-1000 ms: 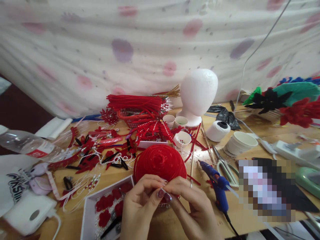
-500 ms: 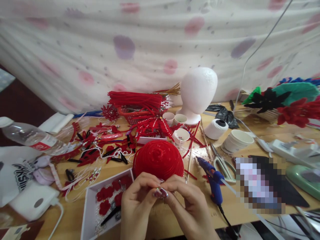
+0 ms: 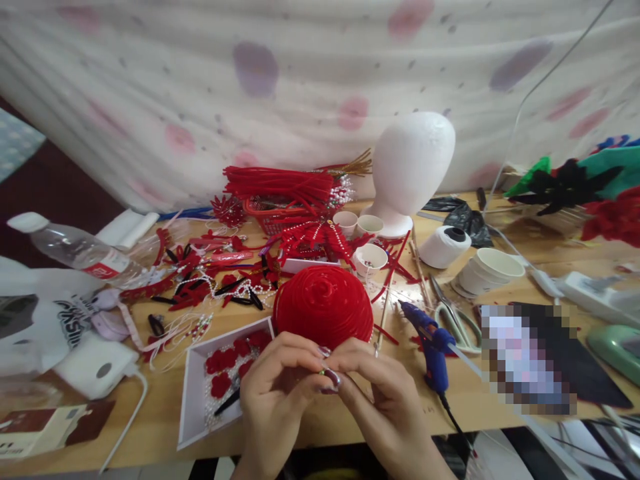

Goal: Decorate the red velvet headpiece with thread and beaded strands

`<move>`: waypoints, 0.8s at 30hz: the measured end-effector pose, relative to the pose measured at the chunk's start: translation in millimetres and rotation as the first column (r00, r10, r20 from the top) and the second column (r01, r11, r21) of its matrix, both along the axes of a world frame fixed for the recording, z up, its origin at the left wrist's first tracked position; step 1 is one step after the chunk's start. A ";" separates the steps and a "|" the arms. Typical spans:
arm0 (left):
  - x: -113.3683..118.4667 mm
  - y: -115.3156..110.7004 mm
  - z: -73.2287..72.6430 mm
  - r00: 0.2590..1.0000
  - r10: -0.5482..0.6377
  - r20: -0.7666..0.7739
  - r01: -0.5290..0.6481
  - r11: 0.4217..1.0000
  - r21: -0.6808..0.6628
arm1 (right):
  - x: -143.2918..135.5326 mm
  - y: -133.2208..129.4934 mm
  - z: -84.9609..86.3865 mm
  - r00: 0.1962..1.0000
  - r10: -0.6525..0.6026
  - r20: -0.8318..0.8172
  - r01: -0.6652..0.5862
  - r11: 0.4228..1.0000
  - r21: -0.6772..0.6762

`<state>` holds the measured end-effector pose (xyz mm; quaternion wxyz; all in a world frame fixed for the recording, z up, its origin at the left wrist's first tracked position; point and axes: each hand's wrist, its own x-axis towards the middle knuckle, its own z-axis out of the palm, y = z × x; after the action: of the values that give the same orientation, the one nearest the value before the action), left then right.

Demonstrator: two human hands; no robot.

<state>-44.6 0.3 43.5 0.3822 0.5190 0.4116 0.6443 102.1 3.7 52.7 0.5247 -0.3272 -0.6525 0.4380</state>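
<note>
Both hands meet fingertip to fingertip over the table's front edge. My left hand (image 3: 277, 393) is closed in a pinch, thumb against bent fingers. My right hand (image 3: 383, 400) pinches at the same spot, its thumb by the left thumb. Something tiny shows between the fingertips, too small and covered to name. Just behind the hands sits a large ball of red velvety cord (image 3: 325, 307). A white box (image 3: 187, 400) by my left hand holds red flowers (image 3: 220, 383), white beads and a black clip. To the right lies a blue glue gun (image 3: 433, 353).
Scissors (image 3: 460, 330), a white thread spool (image 3: 445, 247), paper cups (image 3: 370, 259) and a white foam head (image 3: 413, 167) stand behind. Red stems (image 3: 280, 183) fill a basket. At left lie a bottle (image 3: 75, 250) and a white charger (image 3: 97, 363); a blurred-out screen (image 3: 525, 360) lies right.
The view has tilted down and shifted a little left, so more of the table's front edge shows. Both hands stay together, their fingertips slightly rearranged.
</note>
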 end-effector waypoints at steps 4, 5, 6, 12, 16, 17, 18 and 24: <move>-2.2 -1.1 3.9 0.994 0.066 -0.092 -0.059 0.995 0.075 | 0.4 0.5 1.2 0.998 0.060 0.025 -0.061 0.998 0.014; -2.7 -0.9 4.5 0.992 0.073 -0.101 -0.064 0.994 0.084 | 0.1 0.7 0.8 0.998 0.063 0.027 -0.064 0.998 0.020; -3.3 -0.4 5.0 0.991 0.076 -0.110 -0.067 0.994 0.089 | -0.4 1.0 0.2 0.998 0.059 0.025 -0.059 0.998 0.023; -7.5 5.3 3.7 0.984 0.050 -0.168 -0.034 0.995 0.094 | -3.3 7.1 -5.4 1.000 0.003 0.007 -0.003 1.000 -0.012; -10.1 7.9 1.4 0.995 -0.023 -0.097 0.026 0.999 0.031 | -2.7 12.7 -3.0 0.999 0.034 0.015 -0.033 0.999 -0.031; -10.5 8.5 0.8 0.997 -0.033 -0.072 0.035 0.999 0.026 | -2.2 13.5 -1.7 0.999 0.047 0.013 -0.047 0.998 -0.044; -10.9 9.1 0.2 0.998 -0.041 -0.054 0.042 0.999 0.025 | -1.6 14.1 -0.4 0.998 0.062 0.009 -0.061 0.997 -0.056; -11.3 12.0 -3.5 0.998 -0.047 0.036 0.045 0.998 0.042 | -2.7 14.7 3.0 0.996 0.087 -0.011 -0.088 0.990 -0.109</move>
<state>-55.9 12.3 40.0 0.3936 0.5243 0.3792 0.6530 99.5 18.3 55.7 0.4885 -0.3249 -0.6396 0.4966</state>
